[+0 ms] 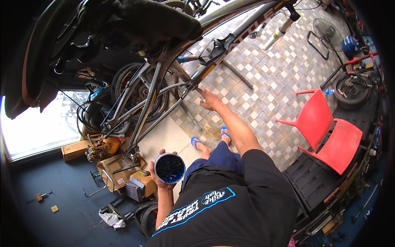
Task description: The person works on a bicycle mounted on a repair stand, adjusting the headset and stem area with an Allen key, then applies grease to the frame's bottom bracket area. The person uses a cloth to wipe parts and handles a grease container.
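My left hand is wrapped round a round white tub, held with its mouth facing up. Dark blue grease lies inside it. Above and ahead hangs a grey bicycle frame without wheels. My right hand reaches to the frame's bottom bracket shell. One finger stretches to the shell's edge, and the thumb is apart from it. Whether the fingertip is inside the shell cannot be made out. Just above the shell sits a rear shock.
A red chair stands on a black slatted platform at right. Bicycle wheels and cardboard boxes crowd the left side. A fan and a loose wheel are at far right. Stand legs lie on the tiled floor.
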Demonstrator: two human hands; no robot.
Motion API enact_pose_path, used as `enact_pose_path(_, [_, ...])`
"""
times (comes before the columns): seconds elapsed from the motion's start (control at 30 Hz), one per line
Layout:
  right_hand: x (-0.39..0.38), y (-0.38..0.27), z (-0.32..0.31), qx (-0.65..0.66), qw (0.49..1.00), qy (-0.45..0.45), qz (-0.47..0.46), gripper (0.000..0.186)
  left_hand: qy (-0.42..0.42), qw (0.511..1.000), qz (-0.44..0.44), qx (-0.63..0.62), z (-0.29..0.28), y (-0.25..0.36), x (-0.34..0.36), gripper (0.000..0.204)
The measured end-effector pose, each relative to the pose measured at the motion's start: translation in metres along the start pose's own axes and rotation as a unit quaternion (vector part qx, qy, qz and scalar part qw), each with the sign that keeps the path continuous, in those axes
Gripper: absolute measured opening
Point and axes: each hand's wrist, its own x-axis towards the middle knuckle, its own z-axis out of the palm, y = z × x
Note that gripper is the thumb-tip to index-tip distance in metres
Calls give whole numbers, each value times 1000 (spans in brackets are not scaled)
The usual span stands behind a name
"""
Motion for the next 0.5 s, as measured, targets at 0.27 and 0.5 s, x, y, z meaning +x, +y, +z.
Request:
enact_pose_path(0.27, [-7,19,34,231,965,80,-96,81,8,1000,-4,-2,9,-1,7,72])
enact_pose_path(0.5, [-3,6,31,97,992,75,-12,85,-2,1000,-4,6,4,-1,6,72])
